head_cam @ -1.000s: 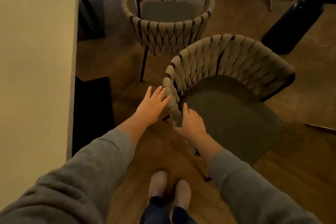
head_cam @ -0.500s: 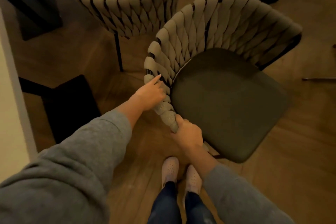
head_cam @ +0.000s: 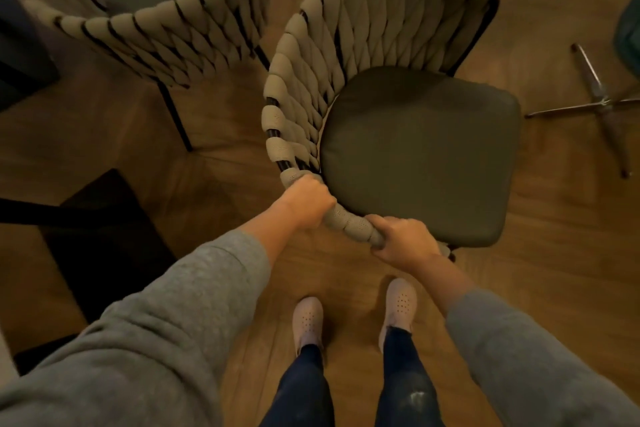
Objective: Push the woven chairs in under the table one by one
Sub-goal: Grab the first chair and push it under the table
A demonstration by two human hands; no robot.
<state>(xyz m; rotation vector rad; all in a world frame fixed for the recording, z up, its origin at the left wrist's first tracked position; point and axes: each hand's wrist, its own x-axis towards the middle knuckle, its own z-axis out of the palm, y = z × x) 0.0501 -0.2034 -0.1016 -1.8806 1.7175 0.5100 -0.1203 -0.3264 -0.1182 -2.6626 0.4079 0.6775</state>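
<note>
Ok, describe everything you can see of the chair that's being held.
The chair stands on the wooden floor, seen from above. Its curved back of thick beige woven straps wraps a thin black frame round a dark, smooth padded seat. The left hand grips the back's near rim; the right hand grips its end by the seat's corner. Legs are mostly hidden. A second chair stands close behind, not clearly touching.

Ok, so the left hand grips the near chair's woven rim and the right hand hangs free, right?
No. The head view shows the right hand also gripping the woven rim, at its end; the left hand grips it as you say.
</note>
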